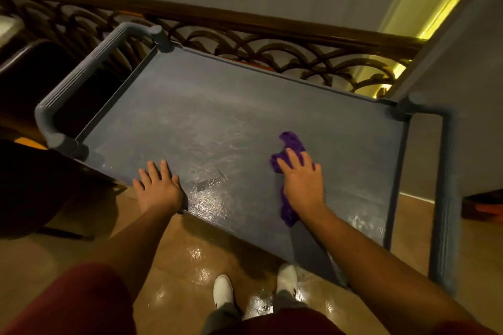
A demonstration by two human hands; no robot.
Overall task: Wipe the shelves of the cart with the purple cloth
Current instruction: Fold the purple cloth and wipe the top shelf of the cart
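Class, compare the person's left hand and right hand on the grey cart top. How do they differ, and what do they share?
1. The left hand lies bare on the cart top; the right hand presses on a purple cloth.
2. The left hand sits at the cart's near edge; the right hand lies farther in.
Shared: both are palm down with fingers spread.

Dark red short sleeves (68, 303), arms bare to the left hand (158, 188) and right hand (302, 183), grey trousers (221, 318), white shoes (222, 290) with dark marks.
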